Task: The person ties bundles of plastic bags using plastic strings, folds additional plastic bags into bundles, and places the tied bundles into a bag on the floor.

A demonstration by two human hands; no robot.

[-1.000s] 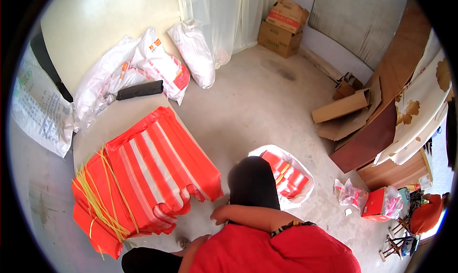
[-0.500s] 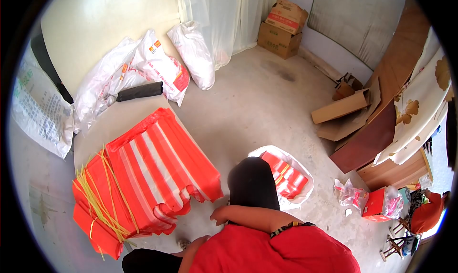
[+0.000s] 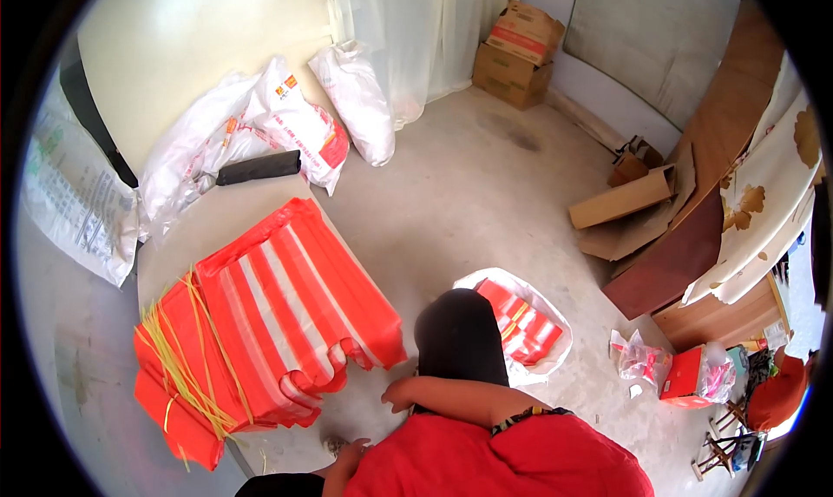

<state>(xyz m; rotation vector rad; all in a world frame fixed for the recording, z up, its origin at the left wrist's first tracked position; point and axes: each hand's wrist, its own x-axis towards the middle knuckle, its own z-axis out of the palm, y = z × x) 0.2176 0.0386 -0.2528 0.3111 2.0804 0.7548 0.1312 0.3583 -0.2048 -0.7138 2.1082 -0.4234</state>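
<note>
A pile of red and white striped plastic bags (image 3: 286,297) lies on the table on the left. Yellow ties (image 3: 186,367) are spread across its left part, beside a smaller folded red bundle (image 3: 178,423). My right hand (image 3: 399,395) rests by my raised knee, near the pile's lower right corner, its fingers curled and partly hidden. Low in the view, my left hand (image 3: 350,454) is near my other leg, with some fingers showing apart and nothing seen in them. A white sack (image 3: 555,358) holding tied red and white bundles (image 3: 523,323) stands right of my knee.
White sacks (image 3: 295,124) and a black roll (image 3: 259,168) lie beyond the pile. Cardboard boxes (image 3: 512,72) are stacked at the back. Flattened cardboard (image 3: 625,204) leans by the brown furniture on the right. A red box (image 3: 683,375) and stool (image 3: 716,454) stand lower right.
My left hand has lifted slightly off my leg, and its fingers now show. The left leg has shifted a little to the right. My right hand has barely moved.
</note>
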